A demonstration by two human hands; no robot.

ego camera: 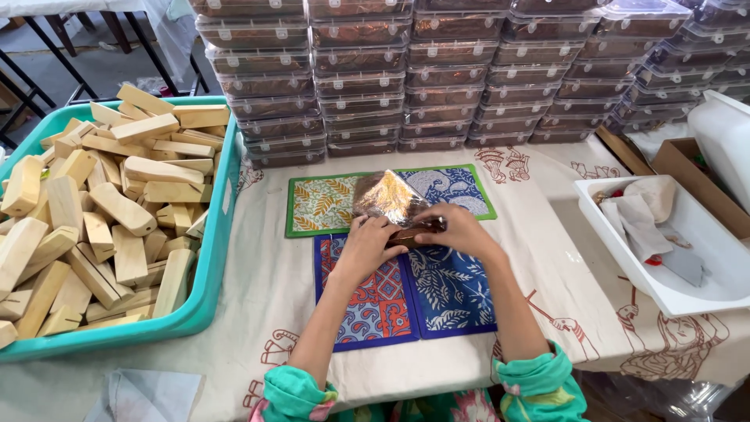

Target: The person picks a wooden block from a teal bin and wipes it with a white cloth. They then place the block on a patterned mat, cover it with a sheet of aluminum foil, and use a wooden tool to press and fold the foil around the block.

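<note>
Foil-wrapped packet (388, 197), crinkled, shiny: table centre, over patterned mats (437, 293). Left hand (369, 244): fingers closed on packet's near edge. Right hand (459, 231): fingers pinched on small dark brown piece (418, 229) at packet's 5 o'clock. Teal tub (205, 291) at 9 o'clock of hands, heaped with pale wooden blocks (117, 211). Clear lidded containers (445, 74) stacked in rows at 12 o'clock. White tray (625, 246) at 3 o'clock, holding cloth (644, 211). Printed tablecloth (266, 273) beneath all.
</note>
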